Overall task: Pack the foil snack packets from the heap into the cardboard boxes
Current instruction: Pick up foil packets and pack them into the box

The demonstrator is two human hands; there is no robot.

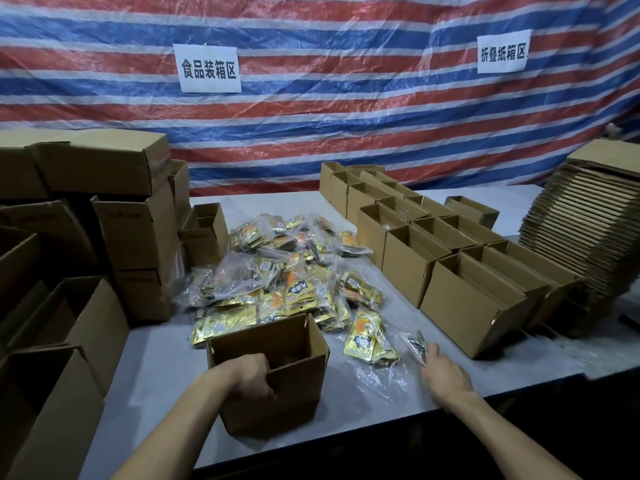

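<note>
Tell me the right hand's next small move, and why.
Probably close the right hand on the loose gold packets just left of it and carry them into the open box: it lies open beside them, and the left hand grips that box by its near wall.

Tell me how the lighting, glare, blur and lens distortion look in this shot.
Head view throughout: dim overall, with the cartons on the left sunk in shadow; the foil packets throw bright glints; the right hand is smeared by motion blur, while the left hand gripping the open box looks sharper; the wide lens bows the flat cardboard stack at the right edge.
</note>
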